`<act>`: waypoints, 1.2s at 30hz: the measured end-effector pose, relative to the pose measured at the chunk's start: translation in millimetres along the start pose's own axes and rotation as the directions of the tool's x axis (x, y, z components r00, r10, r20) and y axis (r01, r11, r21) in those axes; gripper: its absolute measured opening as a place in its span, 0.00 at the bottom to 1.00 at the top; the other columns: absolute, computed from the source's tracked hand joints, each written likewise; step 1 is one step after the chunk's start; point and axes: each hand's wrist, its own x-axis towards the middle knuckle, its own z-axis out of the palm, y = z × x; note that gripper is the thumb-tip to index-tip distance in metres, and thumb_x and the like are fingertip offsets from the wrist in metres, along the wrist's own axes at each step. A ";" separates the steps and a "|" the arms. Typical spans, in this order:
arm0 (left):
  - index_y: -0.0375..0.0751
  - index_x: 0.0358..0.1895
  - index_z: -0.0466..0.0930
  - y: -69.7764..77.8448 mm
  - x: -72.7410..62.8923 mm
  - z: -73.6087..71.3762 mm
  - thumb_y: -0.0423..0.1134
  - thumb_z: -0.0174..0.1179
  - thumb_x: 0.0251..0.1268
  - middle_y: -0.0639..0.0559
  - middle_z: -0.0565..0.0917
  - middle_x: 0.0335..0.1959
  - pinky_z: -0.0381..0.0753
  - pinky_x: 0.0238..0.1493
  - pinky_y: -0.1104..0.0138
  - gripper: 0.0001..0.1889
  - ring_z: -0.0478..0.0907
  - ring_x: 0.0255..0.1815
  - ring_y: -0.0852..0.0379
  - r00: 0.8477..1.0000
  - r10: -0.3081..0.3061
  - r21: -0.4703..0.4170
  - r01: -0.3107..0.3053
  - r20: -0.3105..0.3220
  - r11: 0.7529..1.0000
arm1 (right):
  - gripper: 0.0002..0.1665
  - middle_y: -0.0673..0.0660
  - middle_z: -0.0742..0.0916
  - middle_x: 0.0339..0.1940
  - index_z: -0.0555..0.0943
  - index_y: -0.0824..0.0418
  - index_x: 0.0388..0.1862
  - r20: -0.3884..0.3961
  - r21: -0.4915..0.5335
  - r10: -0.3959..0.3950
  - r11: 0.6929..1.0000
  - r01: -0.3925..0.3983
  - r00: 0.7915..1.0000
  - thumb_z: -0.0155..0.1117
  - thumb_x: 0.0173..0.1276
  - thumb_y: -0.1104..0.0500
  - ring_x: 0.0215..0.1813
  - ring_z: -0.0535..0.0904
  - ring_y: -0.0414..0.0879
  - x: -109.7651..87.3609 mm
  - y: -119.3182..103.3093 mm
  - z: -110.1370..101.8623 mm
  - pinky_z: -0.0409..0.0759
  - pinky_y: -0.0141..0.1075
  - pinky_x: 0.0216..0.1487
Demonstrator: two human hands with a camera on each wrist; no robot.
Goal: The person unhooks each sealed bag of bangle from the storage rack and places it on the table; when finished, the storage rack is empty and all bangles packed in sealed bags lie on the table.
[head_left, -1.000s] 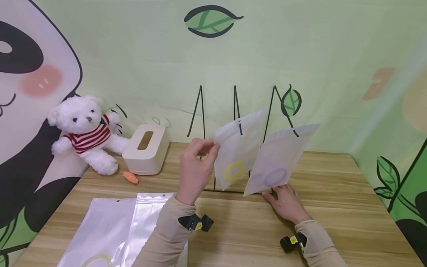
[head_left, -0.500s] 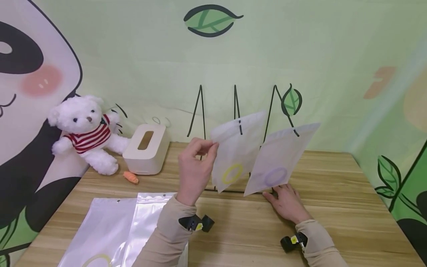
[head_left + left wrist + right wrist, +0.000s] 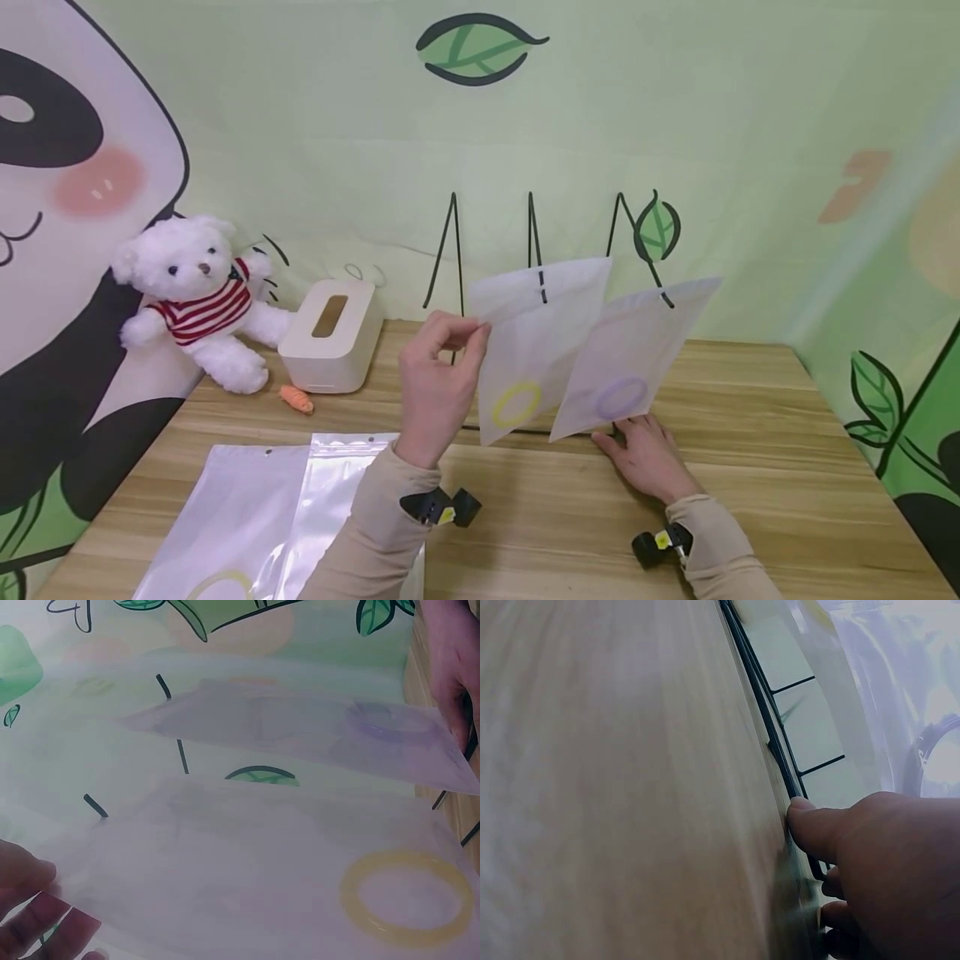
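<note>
My left hand [image 3: 438,387] pinches the upper left edge of a translucent white zip bag [image 3: 551,342] with a yellow ring showing inside. That bag hangs on the middle hook of a black wire rack [image 3: 784,761]. A second zip bag [image 3: 637,346], with a purple ring, hangs on the right hook. At the rack's bottom bar, my right hand [image 3: 648,458] holds the wire between thumb and fingers; part of the fingers is hidden. In the left wrist view, the yellow ring [image 3: 351,898] lies in the bag's lower part, away from my fingers [image 3: 26,874].
Two more zip bags lie flat at front left, one matte [image 3: 240,500] and one glossy [image 3: 337,483]. A cream tissue box [image 3: 326,354], a small orange carrot-shaped thing [image 3: 296,399] and a white teddy bear [image 3: 202,304] stand behind them on the wooden table [image 3: 750,467].
The yellow-ring bag has swung round on its hook, its lower edge shifting left and toward me. My left hand keeps its pinch, and my right hand stays on the rack's bar.
</note>
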 end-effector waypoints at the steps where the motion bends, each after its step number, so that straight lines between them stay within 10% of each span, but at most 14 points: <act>1: 0.34 0.34 0.84 0.0 -0.5 -0.2 0.30 0.64 0.63 0.48 0.83 0.29 0.80 0.37 0.63 0.02 0.79 0.30 0.57 1.000 0.001 -0.003 -0.001 0.000 1.000 | 0.31 0.70 0.73 0.67 0.73 0.68 0.65 0.002 0.000 0.001 1.000 -0.001 1.000 0.54 0.75 0.47 0.68 0.64 0.69 -0.3 -0.3 -0.4 0.60 0.71 0.58; 36: 0.34 0.36 0.84 4.5 -10.6 -10.0 0.26 0.64 0.61 0.47 0.84 0.31 0.79 0.37 0.68 0.02 0.79 0.32 0.56 0.995 0.094 -0.042 -0.095 -0.016 0.995 | 0.30 0.69 0.74 0.66 0.73 0.68 0.65 0.010 0.009 0.014 1.000 -0.015 1.000 0.55 0.75 0.48 0.66 0.64 0.71 1.7 1.5 1.5 0.60 0.71 0.58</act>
